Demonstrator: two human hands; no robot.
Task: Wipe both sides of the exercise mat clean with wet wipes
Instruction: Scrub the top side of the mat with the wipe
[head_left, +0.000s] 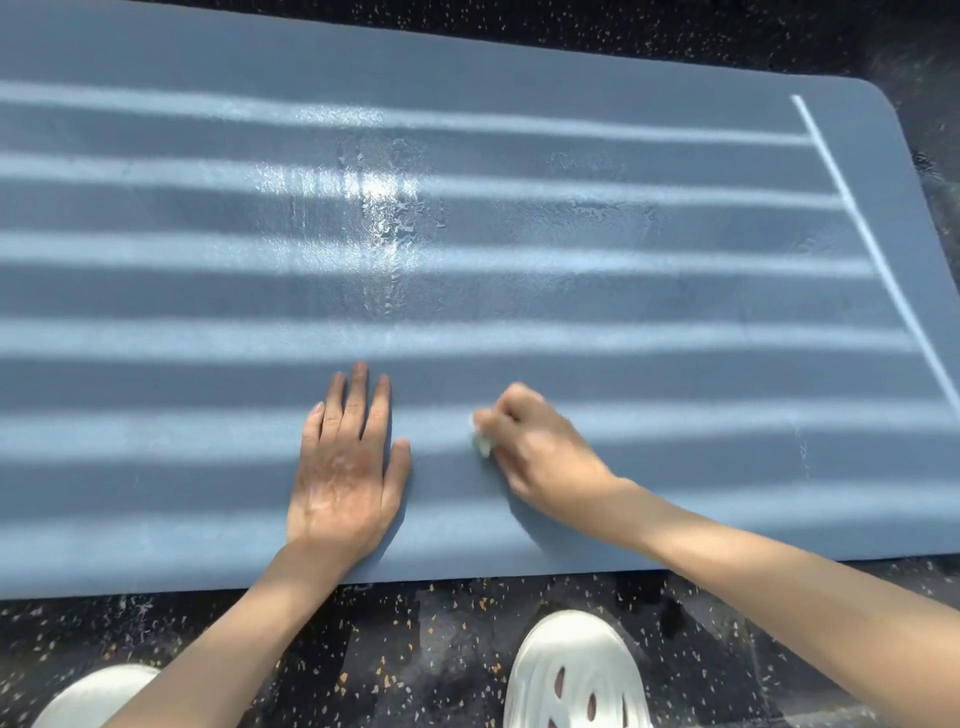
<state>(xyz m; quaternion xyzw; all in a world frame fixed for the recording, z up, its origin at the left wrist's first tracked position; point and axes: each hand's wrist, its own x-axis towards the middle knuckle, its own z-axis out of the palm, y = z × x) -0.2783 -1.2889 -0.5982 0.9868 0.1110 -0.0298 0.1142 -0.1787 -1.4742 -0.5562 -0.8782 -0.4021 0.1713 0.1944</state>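
Observation:
A blue exercise mat (571, 312) lies flat on the floor and fills most of the view, crossed by bands of sunlight. A wet, shiny patch (382, 202) glistens near its middle. My left hand (345, 467) rests flat on the mat near its front edge, fingers straight. To its right, my right hand (540, 452) is blurred and grips a small crumpled white wet wipe (482, 441) against the mat; most of the wipe is hidden under the fingers.
Dark speckled floor (415, 644) borders the mat at the front and the far right. Two white shoes stand just before the mat's front edge, one (571, 675) at centre right and one (93, 696) at bottom left. A pale line (852, 208) marks the mat's right end.

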